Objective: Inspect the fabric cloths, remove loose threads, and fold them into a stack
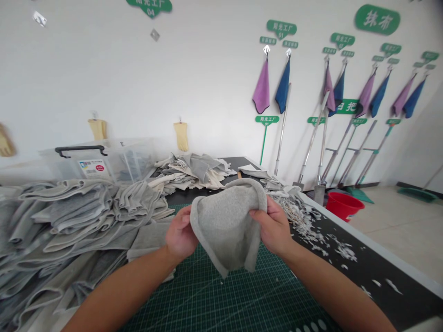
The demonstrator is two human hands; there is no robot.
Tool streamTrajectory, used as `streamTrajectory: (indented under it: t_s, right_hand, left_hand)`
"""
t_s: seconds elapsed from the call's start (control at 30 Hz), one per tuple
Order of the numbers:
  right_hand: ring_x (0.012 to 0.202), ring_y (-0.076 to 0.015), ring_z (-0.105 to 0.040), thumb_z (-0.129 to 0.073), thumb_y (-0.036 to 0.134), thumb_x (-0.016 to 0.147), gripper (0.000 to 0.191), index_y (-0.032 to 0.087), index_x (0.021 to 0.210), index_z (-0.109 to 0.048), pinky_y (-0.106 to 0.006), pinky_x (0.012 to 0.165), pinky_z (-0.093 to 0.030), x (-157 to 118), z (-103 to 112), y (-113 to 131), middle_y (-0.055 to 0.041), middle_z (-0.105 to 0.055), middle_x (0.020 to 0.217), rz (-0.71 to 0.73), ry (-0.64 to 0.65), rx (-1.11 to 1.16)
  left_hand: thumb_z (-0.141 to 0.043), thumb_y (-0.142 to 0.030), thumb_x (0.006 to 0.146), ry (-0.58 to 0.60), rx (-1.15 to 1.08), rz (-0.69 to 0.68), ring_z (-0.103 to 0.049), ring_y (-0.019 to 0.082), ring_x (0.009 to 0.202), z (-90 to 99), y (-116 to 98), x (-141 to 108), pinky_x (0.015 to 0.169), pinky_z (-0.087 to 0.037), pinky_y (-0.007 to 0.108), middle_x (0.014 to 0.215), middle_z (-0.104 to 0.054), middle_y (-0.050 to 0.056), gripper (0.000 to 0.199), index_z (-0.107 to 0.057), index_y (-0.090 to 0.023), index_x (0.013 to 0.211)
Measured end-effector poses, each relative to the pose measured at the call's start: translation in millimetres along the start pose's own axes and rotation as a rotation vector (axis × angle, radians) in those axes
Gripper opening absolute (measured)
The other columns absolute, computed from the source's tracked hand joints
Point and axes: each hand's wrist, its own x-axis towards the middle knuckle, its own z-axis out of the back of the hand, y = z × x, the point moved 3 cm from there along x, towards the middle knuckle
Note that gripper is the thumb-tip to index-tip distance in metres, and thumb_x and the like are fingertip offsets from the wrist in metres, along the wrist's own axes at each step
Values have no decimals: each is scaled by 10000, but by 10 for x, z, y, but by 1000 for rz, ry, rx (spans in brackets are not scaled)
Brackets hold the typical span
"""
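A grey piece of fabric (228, 221) with curled edges hangs in the air over a green gridded cutting mat (242, 299). My left hand (182, 233) grips its left edge, the fingers partly hidden behind the cloth. On the right edge, my right hand (273, 226) pinches the cloth with the thumb on the near face and the fingers behind. The lower end of the fabric dangles between the hands, above the mat.
Large stacks of grey fabric (86, 216) cover the left side. Behind the mat lies a heap of fabric pieces (197, 170), with scraps (301, 221) to the right. A clear plastic box (134, 161) stands back left; a red bucket (344, 206) is beyond the table.
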Motion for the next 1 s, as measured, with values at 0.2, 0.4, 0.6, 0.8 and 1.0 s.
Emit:
streamTrajectory:
  t_s: [0.2,0.4,0.6,0.8,1.0]
  right_hand:
    - [665,-124,-484,-544,174,737,151,208,856,-630,-239,617,-406,-14,-61,-53,26,-563,718,-25,21,-136]
    - [736,-152,-528,-638,269,720,284,200,994,-611,-250,653,-428,22,-109,-19,4,-615,819,-61,34,-206]
    - [631,-124,-451,-486,205,762,198,178,826,-671,-212,552,-340,106,-8,30,24,-557,652,-34,-140,-363]
    - [582,-118,-397,-441,207,743,221,172,777,-657,-215,516,-299,109,13,37,31,-484,583,-41,-181,-337]
    - [535,-98,-338,-440,150,663,116,176,699,-548,-208,478,-259,112,3,-17,43,-445,578,-113,-138,-338]
  left_hand:
    - [-737,-267,636,2,311,111,-627,222,888,-141,21,8,788,-489,325,980,-682,75,425,-619,-161,1030]
    - [-629,-332,759,4,695,63,-620,210,891,-123,-62,64,799,-468,306,949,-688,53,266,-653,-156,957]
    - [-641,-376,742,-98,896,-59,-577,173,720,6,-372,182,661,-439,259,780,-664,22,247,-657,-148,832]
    - [-568,-356,798,-194,817,-246,-533,150,727,42,-507,253,691,-409,241,746,-612,-1,233,-655,-162,892]
    - [-590,-336,784,-346,675,-401,-527,137,757,18,-544,264,763,-389,229,776,-613,-4,195,-653,-175,876]
